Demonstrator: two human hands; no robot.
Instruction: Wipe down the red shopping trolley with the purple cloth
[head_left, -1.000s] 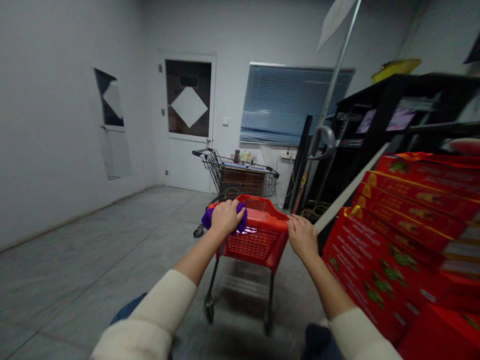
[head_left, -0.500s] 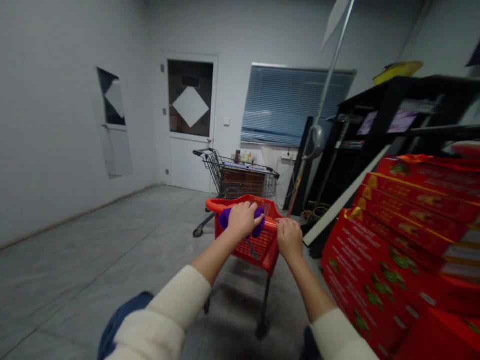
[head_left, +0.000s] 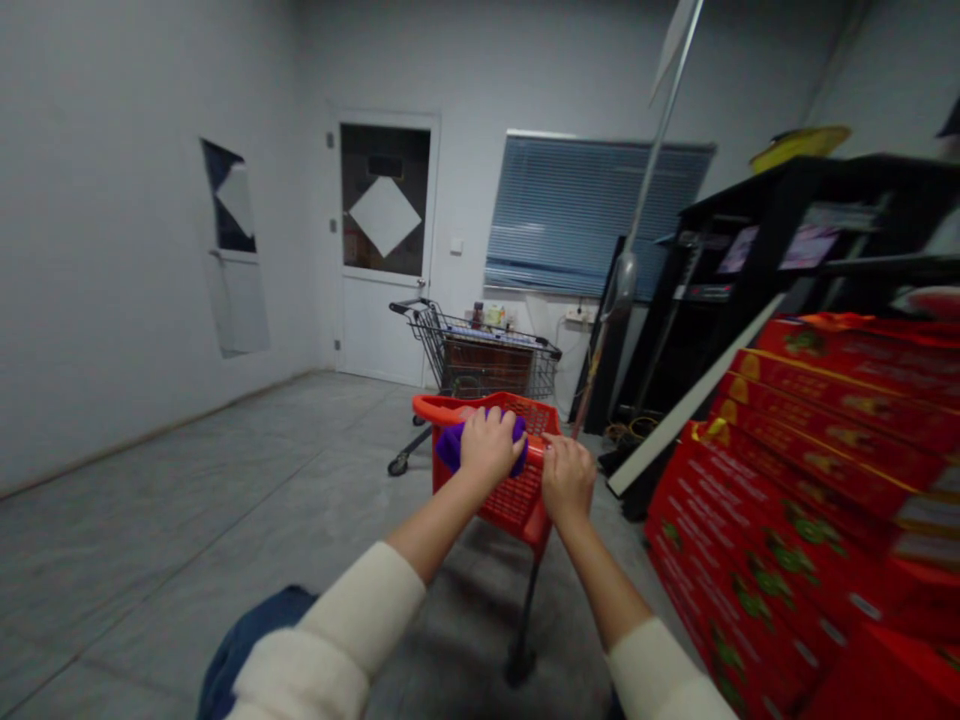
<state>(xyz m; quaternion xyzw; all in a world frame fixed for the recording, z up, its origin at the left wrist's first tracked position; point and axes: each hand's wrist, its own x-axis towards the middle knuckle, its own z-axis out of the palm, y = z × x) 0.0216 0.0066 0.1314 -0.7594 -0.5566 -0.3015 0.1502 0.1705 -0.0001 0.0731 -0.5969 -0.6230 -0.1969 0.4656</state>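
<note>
A small red plastic shopping cart (head_left: 510,505) with a mesh basket and dark metal legs stands in front of me on castors. My left hand (head_left: 491,447) grips its top handle through a purple cloth (head_left: 450,447), which bulges out on both sides of my fingers. My right hand (head_left: 568,480) holds the same handle bare, just to the right, close to my left hand. Cream sleeves cover both forearms. My hands and the basket's rim hide most of the cart's inside.
A wire shopping cart (head_left: 474,350) holding a brown box stands ahead by a white door (head_left: 382,300). To the right, stacked red cartons (head_left: 780,510) lean near a black shelf unit (head_left: 780,225). A metal pole (head_left: 637,220) rises beyond the cart. The floor is grey tile.
My hands have drawn closer together on the handle. The red cart has swung round, now showing a narrower front, and the room has shifted slightly in view.
</note>
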